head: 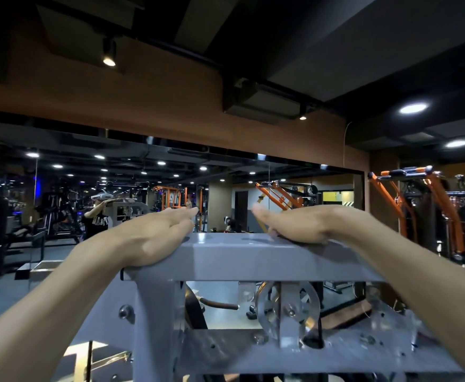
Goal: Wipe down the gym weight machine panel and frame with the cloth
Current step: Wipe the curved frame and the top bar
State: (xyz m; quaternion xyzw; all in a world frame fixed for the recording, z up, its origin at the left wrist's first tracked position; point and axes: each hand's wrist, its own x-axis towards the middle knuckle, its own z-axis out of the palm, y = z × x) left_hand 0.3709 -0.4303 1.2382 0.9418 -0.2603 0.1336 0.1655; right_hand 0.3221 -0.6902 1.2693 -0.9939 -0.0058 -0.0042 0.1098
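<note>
Hands flat, fingers straight, gripping nothing: left hand (154, 238) at centre left and right hand (300, 224) at centre right both rest palm-down on the grey painted steel top beam of the weight machine frame (253, 257), mid-frame. Metal pulley wheel (288, 310) sits below the beam. Wall mirror (88, 188) behind, orange gym rack (443, 205) at right.
</note>
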